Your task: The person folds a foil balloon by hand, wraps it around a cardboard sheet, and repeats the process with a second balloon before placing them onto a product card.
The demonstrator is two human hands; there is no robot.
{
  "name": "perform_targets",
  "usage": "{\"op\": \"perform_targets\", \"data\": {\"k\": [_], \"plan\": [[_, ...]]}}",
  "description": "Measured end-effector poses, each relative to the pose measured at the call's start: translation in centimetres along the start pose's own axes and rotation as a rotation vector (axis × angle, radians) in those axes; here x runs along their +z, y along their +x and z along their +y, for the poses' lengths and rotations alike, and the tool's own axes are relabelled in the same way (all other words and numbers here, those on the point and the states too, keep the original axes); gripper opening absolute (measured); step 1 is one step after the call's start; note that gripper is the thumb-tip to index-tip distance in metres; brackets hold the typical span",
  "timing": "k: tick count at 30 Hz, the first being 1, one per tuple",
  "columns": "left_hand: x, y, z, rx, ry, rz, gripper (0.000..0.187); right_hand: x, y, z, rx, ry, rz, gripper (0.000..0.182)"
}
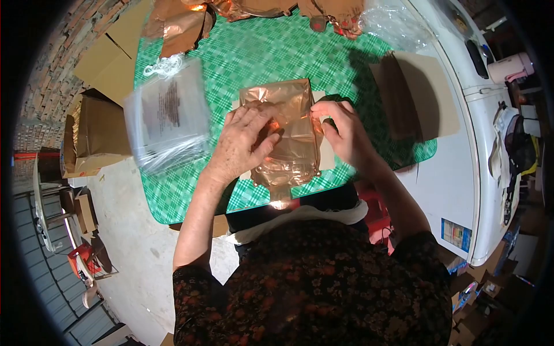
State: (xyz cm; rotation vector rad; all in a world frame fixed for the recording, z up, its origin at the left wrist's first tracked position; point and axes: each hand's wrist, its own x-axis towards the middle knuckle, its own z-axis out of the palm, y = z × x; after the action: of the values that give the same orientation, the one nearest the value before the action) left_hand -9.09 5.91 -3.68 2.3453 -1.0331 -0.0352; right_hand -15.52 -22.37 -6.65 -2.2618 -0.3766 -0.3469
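A shiny copper-coloured foil piece lies over a pale card near the front edge of the green checked table. My left hand rests on the foil's left side, fingers apart and bent over it. At the foil's right edge, my right hand has its thumb and fingertips drawn together on the rim. A narrow foil tab hangs toward the table's front edge. To the left sits a stack of clear plastic bags with dark print.
White strings lie above the bags. More copper foil pieces and crumpled clear plastic are at the back. A brown cardboard sheet lies right. An open carton stands left; a white appliance borders the table's right side.
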Motion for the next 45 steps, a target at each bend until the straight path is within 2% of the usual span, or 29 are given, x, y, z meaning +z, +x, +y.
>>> {"op": "perform_targets", "data": {"k": [2,6,8,11,14,17,20,26,32,35,38,41,45], "plan": [[0.0,0.5,-0.3,0.072,-0.049,0.134,0.052,-0.3,0.3,0.0,0.051,0.007,-0.043,0.041],[-0.8,2.2,-2.0,0.032,0.005,0.274,0.049,-0.4,0.5,0.3,-0.005,-0.019,-0.042,0.041],[-1.1,3.3,-3.3,-0.021,-0.122,0.233,0.048,-0.4,0.8,0.4,-0.103,-0.065,-0.023,0.041],[-1.1,4.6,-4.6,-0.151,-0.351,0.114,0.045,-0.4,1.1,0.1,-0.142,-0.153,-0.044,0.040],[-1.0,5.2,-5.4,-0.241,-0.403,-0.010,0.044,-0.6,1.3,-0.5,-0.136,-0.212,-0.085,0.038],[-1.4,5.1,-5.2,-0.282,-0.460,-0.045,0.045,-0.6,1.6,-0.1,-0.202,-0.227,-0.101,0.038],[-0.1,4.8,-6.9,-0.237,-0.606,0.026,0.050,-0.7,1.9,0.5,-0.260,-0.266,-0.144,0.043],[-0.6,4.6,-6.9,-0.356,-0.795,-0.031,0.053,-1.1,2.8,0.2,-0.360,-0.316,-0.171,0.037],[-1.3,4.6,-5.7,-0.277,-0.667,-0.069,0.054,-1.6,4.2,0.2,-0.518,-0.440,-0.115,0.032],[-0.6,4.3,-6.6,-0.157,-0.525,-0.054,0.059,-1.1,3.9,1.8,-0.553,-0.473,-0.179,0.030],[-0.3,4.1,-6.9,-0.152,-0.530,-0.046,0.056,-1.3,4.0,1.8,-0.576,-0.492,-0.212,0.035],[-1.0,4.1,-6.0,-0.179,-0.537,-0.043,0.058,-1.4,4.3,1.8,-0.534,-0.405,-0.193,0.034],[-1.3,2.5,-5.2,-0.058,-0.220,0.066,0.067,-1.1,3.9,2.1,-0.457,-0.338,-0.168,0.033]]}}
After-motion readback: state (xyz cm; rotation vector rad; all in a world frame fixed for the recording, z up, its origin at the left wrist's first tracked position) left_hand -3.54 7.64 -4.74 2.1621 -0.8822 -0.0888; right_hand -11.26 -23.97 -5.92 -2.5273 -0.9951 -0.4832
